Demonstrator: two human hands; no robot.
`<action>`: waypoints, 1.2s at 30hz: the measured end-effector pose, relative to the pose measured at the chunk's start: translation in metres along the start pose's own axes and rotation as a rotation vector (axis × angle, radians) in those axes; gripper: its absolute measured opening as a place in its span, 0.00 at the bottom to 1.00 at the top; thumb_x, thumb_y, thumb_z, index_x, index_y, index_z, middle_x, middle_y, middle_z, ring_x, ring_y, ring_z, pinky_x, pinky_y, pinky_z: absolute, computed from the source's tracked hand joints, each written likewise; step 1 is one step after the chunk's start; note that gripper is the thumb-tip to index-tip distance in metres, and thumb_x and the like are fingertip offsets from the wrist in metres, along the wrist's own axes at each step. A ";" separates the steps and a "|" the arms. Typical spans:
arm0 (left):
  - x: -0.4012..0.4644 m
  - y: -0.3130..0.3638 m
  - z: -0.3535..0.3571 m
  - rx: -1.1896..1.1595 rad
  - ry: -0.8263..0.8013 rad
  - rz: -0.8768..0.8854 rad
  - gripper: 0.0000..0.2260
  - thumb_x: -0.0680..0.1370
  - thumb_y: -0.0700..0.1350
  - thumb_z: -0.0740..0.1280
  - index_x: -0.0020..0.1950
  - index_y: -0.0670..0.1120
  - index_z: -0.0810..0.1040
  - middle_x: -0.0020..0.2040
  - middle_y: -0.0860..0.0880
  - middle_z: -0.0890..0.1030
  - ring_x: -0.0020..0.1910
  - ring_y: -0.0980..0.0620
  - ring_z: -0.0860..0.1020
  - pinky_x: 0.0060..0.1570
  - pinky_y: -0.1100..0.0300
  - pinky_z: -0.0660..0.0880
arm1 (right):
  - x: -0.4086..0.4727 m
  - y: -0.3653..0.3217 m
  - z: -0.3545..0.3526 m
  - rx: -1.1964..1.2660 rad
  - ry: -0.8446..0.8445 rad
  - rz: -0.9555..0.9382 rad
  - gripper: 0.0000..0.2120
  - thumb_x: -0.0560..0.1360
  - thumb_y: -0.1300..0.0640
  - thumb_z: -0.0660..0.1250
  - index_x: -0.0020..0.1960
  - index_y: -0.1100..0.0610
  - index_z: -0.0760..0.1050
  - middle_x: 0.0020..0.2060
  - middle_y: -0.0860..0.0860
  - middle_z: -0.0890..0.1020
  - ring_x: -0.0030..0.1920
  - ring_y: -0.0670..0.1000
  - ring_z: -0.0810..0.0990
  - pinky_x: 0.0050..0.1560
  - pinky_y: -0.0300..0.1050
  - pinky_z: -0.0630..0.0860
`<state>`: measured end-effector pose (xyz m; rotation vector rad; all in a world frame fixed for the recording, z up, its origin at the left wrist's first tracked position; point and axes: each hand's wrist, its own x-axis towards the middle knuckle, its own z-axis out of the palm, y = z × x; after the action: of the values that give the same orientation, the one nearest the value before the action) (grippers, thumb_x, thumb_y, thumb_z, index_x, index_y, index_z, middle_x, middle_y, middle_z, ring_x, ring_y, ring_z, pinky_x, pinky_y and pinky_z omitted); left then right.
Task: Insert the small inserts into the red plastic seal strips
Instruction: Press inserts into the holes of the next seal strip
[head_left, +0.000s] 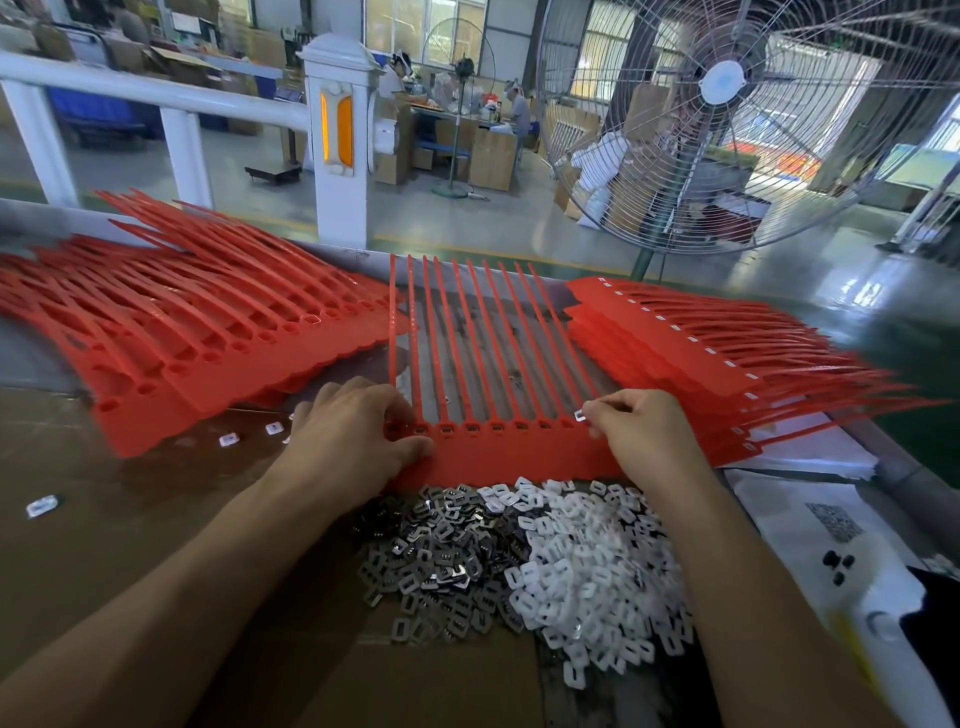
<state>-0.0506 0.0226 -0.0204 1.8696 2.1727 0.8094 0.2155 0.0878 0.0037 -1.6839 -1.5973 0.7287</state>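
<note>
Stacks of red strips (208, 332) lie left and right (727, 364) on the desk (104, 519), one ten-tailed seal strip (498, 452) between them, left hand (348, 441) pinching its left end, right hand (639, 431) pinching one white insert (580, 414) at its right end, two insert heaps, metal (441, 556) and white (597, 571), nearer.

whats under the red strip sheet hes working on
Under the red strip sheet the grey worktop shows between its tails. Its near edge overlaps the insert pile; what the solid band covers cannot be seen.
</note>
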 end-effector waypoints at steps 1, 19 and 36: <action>0.000 0.000 0.000 0.004 -0.001 -0.001 0.14 0.73 0.63 0.73 0.55 0.60 0.80 0.58 0.57 0.76 0.63 0.51 0.69 0.62 0.50 0.61 | 0.003 0.002 0.001 -0.001 0.001 0.014 0.10 0.80 0.51 0.69 0.41 0.51 0.83 0.33 0.46 0.86 0.24 0.40 0.73 0.31 0.41 0.68; -0.001 0.000 -0.001 0.009 -0.009 -0.004 0.15 0.73 0.64 0.72 0.56 0.60 0.80 0.60 0.56 0.75 0.64 0.51 0.69 0.64 0.48 0.62 | 0.011 0.000 0.016 -0.151 -0.053 -0.012 0.11 0.78 0.51 0.72 0.37 0.51 0.83 0.33 0.55 0.85 0.30 0.51 0.77 0.36 0.49 0.74; -0.001 -0.001 -0.001 -0.006 -0.009 0.004 0.14 0.73 0.64 0.72 0.54 0.61 0.79 0.59 0.57 0.75 0.64 0.52 0.69 0.62 0.50 0.60 | 0.008 0.001 0.014 -0.134 -0.002 -0.019 0.09 0.79 0.52 0.71 0.41 0.49 0.83 0.37 0.56 0.87 0.38 0.58 0.84 0.39 0.50 0.78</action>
<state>-0.0518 0.0215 -0.0206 1.8723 2.1591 0.8054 0.2055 0.0973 -0.0054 -1.7604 -1.6937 0.6260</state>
